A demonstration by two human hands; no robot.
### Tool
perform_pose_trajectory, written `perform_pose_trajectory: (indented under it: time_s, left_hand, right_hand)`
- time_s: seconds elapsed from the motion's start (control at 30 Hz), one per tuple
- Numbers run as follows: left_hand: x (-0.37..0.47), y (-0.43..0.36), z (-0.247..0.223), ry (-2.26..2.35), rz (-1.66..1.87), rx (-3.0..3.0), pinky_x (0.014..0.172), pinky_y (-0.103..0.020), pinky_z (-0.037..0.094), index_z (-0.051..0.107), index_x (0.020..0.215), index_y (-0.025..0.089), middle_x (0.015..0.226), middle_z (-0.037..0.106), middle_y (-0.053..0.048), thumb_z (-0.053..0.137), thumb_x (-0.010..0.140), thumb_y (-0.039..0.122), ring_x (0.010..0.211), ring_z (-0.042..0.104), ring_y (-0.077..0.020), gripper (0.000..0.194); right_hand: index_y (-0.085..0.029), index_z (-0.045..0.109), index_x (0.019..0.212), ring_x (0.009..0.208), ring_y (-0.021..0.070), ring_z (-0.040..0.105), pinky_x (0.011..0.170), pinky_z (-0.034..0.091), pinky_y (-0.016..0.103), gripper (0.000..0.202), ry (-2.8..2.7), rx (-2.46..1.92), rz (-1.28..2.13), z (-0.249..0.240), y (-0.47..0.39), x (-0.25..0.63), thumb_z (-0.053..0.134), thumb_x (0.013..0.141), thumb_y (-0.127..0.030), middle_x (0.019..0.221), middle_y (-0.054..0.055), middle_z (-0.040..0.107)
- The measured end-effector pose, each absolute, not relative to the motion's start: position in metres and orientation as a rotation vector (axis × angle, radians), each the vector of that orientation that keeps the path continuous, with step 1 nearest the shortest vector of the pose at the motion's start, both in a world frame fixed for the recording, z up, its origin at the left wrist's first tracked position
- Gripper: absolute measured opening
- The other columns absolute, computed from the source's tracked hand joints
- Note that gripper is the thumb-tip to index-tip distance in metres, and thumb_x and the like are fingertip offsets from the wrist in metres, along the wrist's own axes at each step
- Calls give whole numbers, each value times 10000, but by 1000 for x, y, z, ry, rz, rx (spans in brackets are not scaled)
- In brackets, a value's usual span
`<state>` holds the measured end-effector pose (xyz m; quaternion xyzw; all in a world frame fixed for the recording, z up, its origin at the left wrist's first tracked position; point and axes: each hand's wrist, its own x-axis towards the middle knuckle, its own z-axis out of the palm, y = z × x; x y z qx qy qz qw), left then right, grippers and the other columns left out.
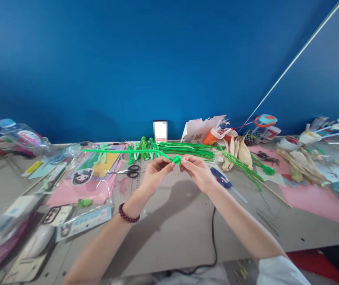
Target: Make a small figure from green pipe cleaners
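A green fuzzy stem (128, 151) with a small round coil (177, 159) at its right end is held above the table. My left hand (157, 171), below a dark red bead bracelet, pinches the stem just left of the coil. On the coil's right side, the fingers of my right hand (196, 170) are closed against its edge. Behind my hands lies a bundle of green stems (187, 150), with shorter bent green pieces (143, 148) to its left.
Scissors (132, 171) lie left of my left hand, near pink paper (77, 192). A blue glue gun (221, 177) rests right of my right hand, its black cable (214, 237) running toward the front edge. An upright phone (160, 131) leans against the blue wall.
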<state>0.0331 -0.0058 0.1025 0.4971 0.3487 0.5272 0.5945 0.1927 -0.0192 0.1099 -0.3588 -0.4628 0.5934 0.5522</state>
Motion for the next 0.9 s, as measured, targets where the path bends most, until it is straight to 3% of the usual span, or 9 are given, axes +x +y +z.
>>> perform_pose_trajectory:
  time_s: [0.23,0.63,0.9]
  left_hand:
    - [39,-3,96,843,1231,1100,664,-249,483,682,712,159,728,689,-26,780,596,307,675,612,-130,212]
    - [38,-1,89,1007,1274,1428,580,-247,447,668,704,148,700,649,-38,710,683,334,637,578,-138,192]
    - [33,-2,96,964,1441,1836,697,-280,470,643,723,161,791,634,-53,625,776,265,778,590,-162,118]
  right_hand:
    - [-196,689,704,619,103,478,610,358,265,183,-1034,-888,1485,100,-16,190,735,671,-370,666,-10,568]
    - [-165,659,640,537,66,416,535,310,235,185,-816,-881,1714,100,-12,194,786,607,-295,574,-40,525]
    - [-168,635,646,552,67,429,524,327,217,164,-722,-793,1813,97,-12,193,767,642,-264,603,-37,516]
